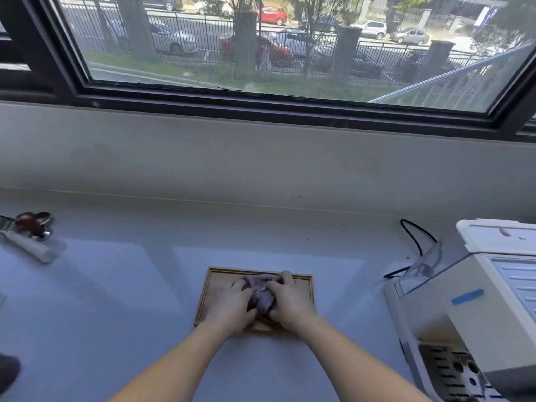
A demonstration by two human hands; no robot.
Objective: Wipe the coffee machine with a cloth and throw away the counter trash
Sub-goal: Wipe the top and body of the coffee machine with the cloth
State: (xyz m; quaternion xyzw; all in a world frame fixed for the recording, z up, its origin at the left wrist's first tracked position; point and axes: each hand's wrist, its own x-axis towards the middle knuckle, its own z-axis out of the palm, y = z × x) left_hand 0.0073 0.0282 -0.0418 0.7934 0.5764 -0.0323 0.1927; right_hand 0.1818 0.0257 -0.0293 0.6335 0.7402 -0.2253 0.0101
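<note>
A crumpled grey cloth (262, 294) lies in a shallow wooden tray (208, 288) at the middle of the pale counter. My left hand (233, 304) and my right hand (285, 300) both press down on the cloth, fingers curled around it from either side. The white coffee machine (470, 309) stands at the right edge, with a clear water tank, a strip of blue tape and a perforated drip tray at its base. Small dark crumbs (345, 224) dot the counter behind the machine.
A black cable (414, 239) loops on the counter left of the machine. At the far left lie a white-handled tool (27, 248) and a dark reddish object (33, 223). A grey sill and a large window run along the back.
</note>
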